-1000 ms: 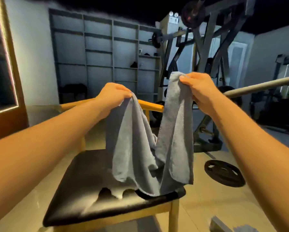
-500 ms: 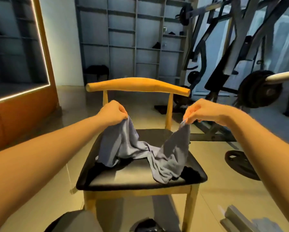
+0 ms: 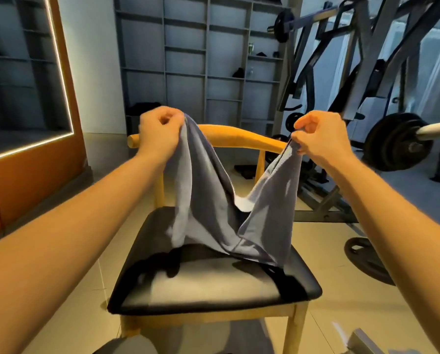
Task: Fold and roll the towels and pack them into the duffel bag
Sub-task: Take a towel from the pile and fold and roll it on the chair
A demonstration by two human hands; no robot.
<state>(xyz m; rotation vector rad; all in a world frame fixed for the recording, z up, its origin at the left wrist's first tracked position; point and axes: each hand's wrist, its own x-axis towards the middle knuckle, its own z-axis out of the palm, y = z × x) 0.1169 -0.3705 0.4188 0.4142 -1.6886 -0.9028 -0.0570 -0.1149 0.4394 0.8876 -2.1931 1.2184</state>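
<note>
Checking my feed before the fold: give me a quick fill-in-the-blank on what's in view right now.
The left hand and right hand each pinch a corner of the grey ____.
It hangs over the chair's ____ seat.
A weight plate lies on the ____ to the chair's right.
Missing words: towel; black; floor.

Grey towel [image 3: 211,200] hangs sagging, two corners raised, bottom on seat.

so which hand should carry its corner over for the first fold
Probably right: the right hand pinches a clean corner of the towel, while the left hand grips bunched cloth.
</note>
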